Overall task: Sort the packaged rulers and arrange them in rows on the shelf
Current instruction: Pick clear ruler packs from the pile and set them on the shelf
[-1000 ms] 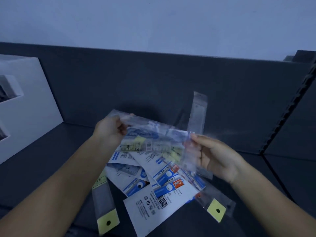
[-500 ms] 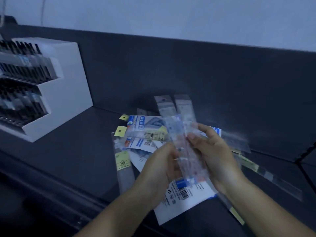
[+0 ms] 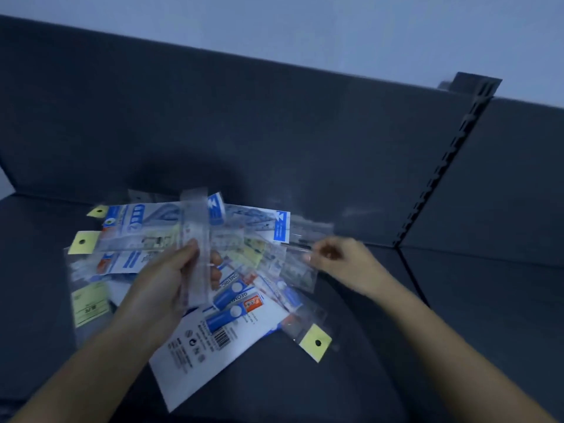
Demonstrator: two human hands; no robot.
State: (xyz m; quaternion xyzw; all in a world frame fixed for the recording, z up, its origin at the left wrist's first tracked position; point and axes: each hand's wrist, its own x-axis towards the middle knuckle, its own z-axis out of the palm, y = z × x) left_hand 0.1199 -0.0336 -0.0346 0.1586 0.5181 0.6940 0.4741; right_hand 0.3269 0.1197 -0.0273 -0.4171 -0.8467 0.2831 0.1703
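Note:
A loose pile of packaged rulers [image 3: 232, 300] lies on the dark shelf [image 3: 457, 315], with white-and-blue geometry sets and clear sleeves with yellow hang tabs mixed together. My left hand [image 3: 164, 285] grips a clear packaged ruler [image 3: 197, 236] upright above the pile, thumb on its front. My right hand [image 3: 341, 264] is at the pile's right edge, its fingertips pinching a clear sleeve [image 3: 300, 261] that lies across the heap. The view is blurred, so small details of the sleeves are unclear.
The shelf's dark back panel [image 3: 274, 132] rises behind the pile. A slotted upright post [image 3: 448, 160] divides this bay from the one to the right. Bare shelf surface lies right of and in front of the pile.
My hands have come apart: the left now holds the clear ruler alone, and the right has moved out to the pile's right edge. The view swung right, so the white display box is gone.

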